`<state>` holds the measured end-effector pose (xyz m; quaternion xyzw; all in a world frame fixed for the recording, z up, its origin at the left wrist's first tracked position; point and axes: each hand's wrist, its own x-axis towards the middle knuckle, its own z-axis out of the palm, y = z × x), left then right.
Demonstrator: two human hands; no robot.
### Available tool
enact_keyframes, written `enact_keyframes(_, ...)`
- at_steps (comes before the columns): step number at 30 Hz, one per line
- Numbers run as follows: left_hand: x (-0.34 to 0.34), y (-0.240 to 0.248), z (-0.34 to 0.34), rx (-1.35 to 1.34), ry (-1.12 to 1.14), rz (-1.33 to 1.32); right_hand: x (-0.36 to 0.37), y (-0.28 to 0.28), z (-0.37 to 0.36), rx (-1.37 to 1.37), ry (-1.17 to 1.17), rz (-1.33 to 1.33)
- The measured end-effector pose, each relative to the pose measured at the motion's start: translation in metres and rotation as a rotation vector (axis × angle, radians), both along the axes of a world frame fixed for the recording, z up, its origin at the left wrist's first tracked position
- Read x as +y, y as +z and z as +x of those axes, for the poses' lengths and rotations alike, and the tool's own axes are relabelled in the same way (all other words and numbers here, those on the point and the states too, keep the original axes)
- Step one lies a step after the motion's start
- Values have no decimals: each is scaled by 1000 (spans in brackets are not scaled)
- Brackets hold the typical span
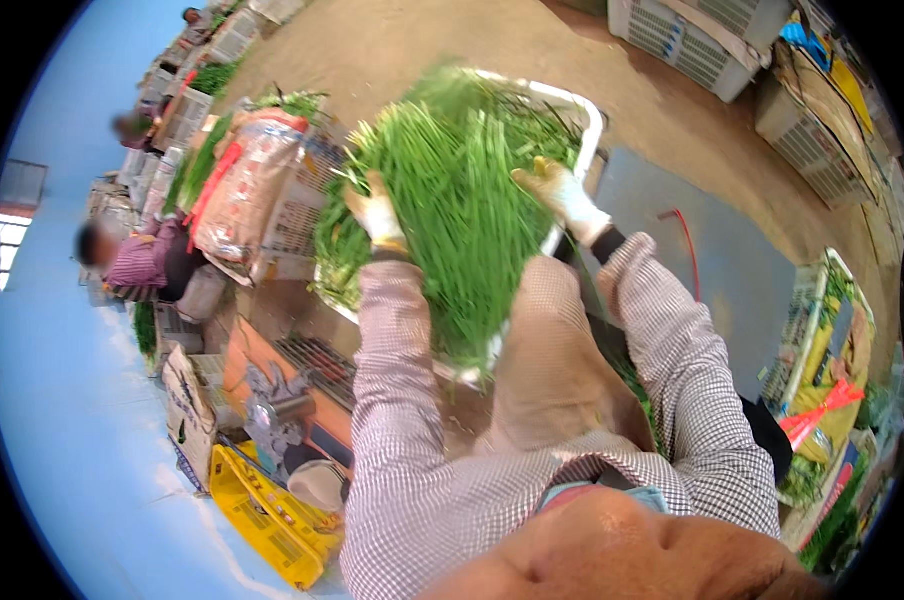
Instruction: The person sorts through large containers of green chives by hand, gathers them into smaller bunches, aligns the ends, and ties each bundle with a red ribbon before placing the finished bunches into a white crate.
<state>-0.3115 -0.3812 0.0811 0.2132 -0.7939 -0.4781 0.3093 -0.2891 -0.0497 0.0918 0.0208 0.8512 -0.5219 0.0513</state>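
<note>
A big heap of long green chives [472, 215] with pale stem ends fills a white-rimmed crate [591, 130] in front of me. My left hand [376, 213], in a white glove with yellowish fingers, lies against the heap's left side, fingers stretched out. On the right side, my right hand [564, 195] in a matching glove is at the heap's edge by the crate rim, its thumb and fingers apart. Neither hand is closed round any stems. Some leaves at the far end of the heap are blurred.
A grey board [692, 240] lies right of the crate. To the left are a stuffed sack [256, 190], a yellow crate [262, 525] and a seated person [144, 262]. Grey plastic crates [687, 45] stand at the far right, and a produce-filled crate [810, 335] sits nearer.
</note>
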Motion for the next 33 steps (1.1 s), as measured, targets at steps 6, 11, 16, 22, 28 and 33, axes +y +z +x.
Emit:
enact_keyframes(6,-15,-4,-24,-278,-79,224,-99,-60,-84,-297,-111,16)
enact_keyframes(11,-18,4,-37,-339,-144,262,-94,-65,-88,-320,-90,-320)
enact_keyframes(16,-15,0,-43,-324,-291,291,-91,-45,-89,-131,-48,-461)
enact_keyframes(22,14,8,-30,-219,-329,283,-118,-5,-87,-45,78,-362)
enact_keyframes(28,25,53,-3,26,-678,654,-96,45,-64,93,286,-562)
enact_keyframes(33,-5,80,1,-216,-991,749,-85,81,-61,212,429,-427)
